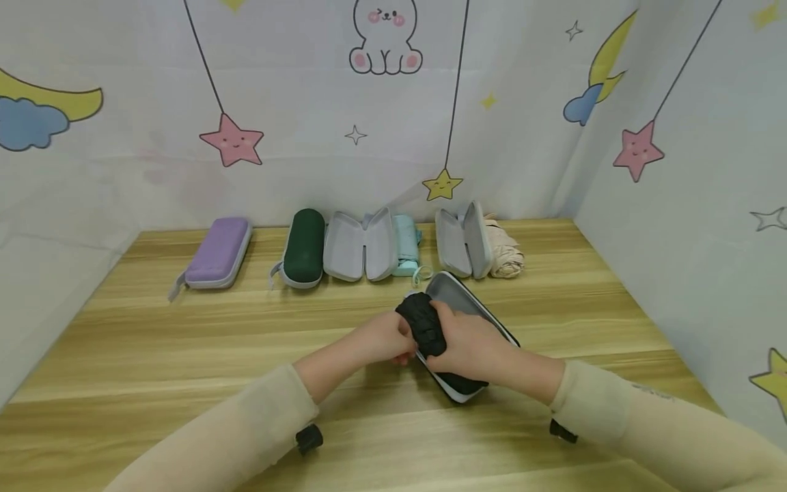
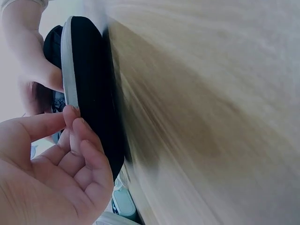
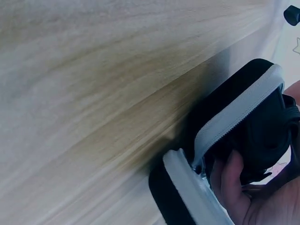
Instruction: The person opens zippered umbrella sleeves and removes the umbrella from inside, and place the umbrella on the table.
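Observation:
A black zip case (image 1: 455, 292) with a grey lining and pale rim lies spread on the table in front of me. My right hand (image 1: 472, 343) grips a folded black umbrella (image 1: 421, 320) over the case, its fingers wrapped round the fabric. In the right wrist view the umbrella (image 3: 262, 133) sits partly inside one half of the case, with a strap at its end. My left hand (image 1: 389, 338) is at the near left side; the left wrist view shows its thumb and index finger pinching the case's pale rim (image 2: 69, 70).
Along the back stand a purple case (image 1: 216, 251), a dark green case (image 1: 305, 246), and two open grey-lined cases (image 1: 346, 244). A teal folded umbrella (image 1: 406, 246) and a beige one (image 1: 507, 254) lie beside the open cases. Printed curtains (image 1: 295, 82) bound the wooden table.

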{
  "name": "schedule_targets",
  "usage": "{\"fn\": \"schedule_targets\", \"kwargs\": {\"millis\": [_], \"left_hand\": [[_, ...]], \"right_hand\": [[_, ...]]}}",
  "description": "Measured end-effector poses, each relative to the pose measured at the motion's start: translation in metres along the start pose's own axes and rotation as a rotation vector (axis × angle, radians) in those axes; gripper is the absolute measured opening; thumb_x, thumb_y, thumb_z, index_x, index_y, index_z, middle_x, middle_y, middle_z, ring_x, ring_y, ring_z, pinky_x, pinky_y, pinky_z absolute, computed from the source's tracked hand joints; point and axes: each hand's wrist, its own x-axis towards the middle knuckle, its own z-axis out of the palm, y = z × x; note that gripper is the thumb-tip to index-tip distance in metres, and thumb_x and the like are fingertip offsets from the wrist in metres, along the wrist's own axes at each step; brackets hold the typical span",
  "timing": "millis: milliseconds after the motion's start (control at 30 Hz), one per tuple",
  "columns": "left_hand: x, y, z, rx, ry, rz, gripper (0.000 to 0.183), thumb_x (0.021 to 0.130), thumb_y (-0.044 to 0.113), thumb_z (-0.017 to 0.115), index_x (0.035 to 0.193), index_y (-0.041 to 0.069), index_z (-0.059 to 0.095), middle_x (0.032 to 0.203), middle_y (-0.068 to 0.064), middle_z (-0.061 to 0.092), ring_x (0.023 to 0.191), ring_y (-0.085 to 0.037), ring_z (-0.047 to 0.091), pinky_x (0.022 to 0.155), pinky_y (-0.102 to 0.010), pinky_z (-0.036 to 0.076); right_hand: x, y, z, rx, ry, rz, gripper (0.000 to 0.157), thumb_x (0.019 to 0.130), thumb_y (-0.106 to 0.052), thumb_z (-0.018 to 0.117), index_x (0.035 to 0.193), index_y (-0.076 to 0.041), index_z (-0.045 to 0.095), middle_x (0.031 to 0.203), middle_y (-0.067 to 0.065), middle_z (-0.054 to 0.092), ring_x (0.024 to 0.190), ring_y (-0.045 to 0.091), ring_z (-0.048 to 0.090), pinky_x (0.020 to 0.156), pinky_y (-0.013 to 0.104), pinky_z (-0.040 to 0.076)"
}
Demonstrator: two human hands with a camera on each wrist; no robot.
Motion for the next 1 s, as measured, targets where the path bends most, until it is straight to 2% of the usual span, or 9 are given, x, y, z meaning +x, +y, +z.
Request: {"fn": "schedule_targets", "kwargs": {"millis": [167, 400, 600, 900, 1000], "left_hand": [[-0.002, -0.002, -0.003, -0.049, 0.008, 0.010, 0.017, 0.089, 0.007, 0.060, 0.076, 0.002, 0.069, 0.062, -0.002, 0.063, 0.060, -0.017, 0.062, 0.060, -0.028, 0.051], [-0.005, -0.001, -0.013, -0.110, 0.039, -0.031, 0.016, 0.090, 0.010, 0.059, 0.080, 0.002, 0.069, 0.062, -0.003, 0.062, 0.061, -0.017, 0.061, 0.061, -0.027, 0.048], [-0.011, 0.002, -0.021, -0.114, 0.043, -0.037, 0.017, 0.092, 0.010, 0.058, 0.083, 0.001, 0.069, 0.062, -0.003, 0.062, 0.060, -0.015, 0.059, 0.057, -0.025, 0.044], [-0.015, 0.001, -0.031, -0.103, 0.072, -0.029, 0.019, 0.093, 0.011, 0.057, 0.078, 0.004, 0.065, 0.062, -0.004, 0.063, 0.058, -0.015, 0.059, 0.054, -0.025, 0.043], [-0.016, -0.002, -0.033, -0.112, 0.073, -0.030, 0.020, 0.094, 0.012, 0.057, 0.077, 0.005, 0.064, 0.062, -0.004, 0.062, 0.057, -0.015, 0.059, 0.054, -0.025, 0.043]], "right_hand": [[-0.001, 0.000, -0.003, 0.006, 0.067, -0.026, 0.097, 0.070, -0.041, 0.075, 0.146, 0.000, 0.031, 0.112, 0.015, 0.064, 0.076, 0.019, 0.062, 0.069, 0.038, 0.051], [-0.002, 0.001, -0.020, 0.088, 0.079, 0.001, 0.098, 0.072, -0.036, 0.075, 0.149, -0.001, 0.024, 0.122, 0.020, 0.060, 0.093, 0.028, 0.064, 0.076, 0.043, 0.052], [-0.010, 0.005, -0.041, 0.141, 0.097, 0.043, 0.099, 0.075, -0.036, 0.073, 0.152, -0.006, 0.019, 0.122, 0.020, 0.061, 0.093, 0.026, 0.063, 0.073, 0.043, 0.052], [-0.021, 0.023, -0.063, 0.115, 0.149, 0.071, 0.097, 0.077, -0.035, 0.072, 0.152, -0.003, 0.019, 0.126, 0.024, 0.057, 0.099, 0.034, 0.063, 0.077, 0.048, 0.052], [-0.023, 0.032, -0.066, 0.093, 0.159, 0.084, 0.097, 0.078, -0.035, 0.072, 0.151, -0.001, 0.019, 0.117, 0.024, 0.061, 0.093, 0.033, 0.064, 0.074, 0.047, 0.052]]}}
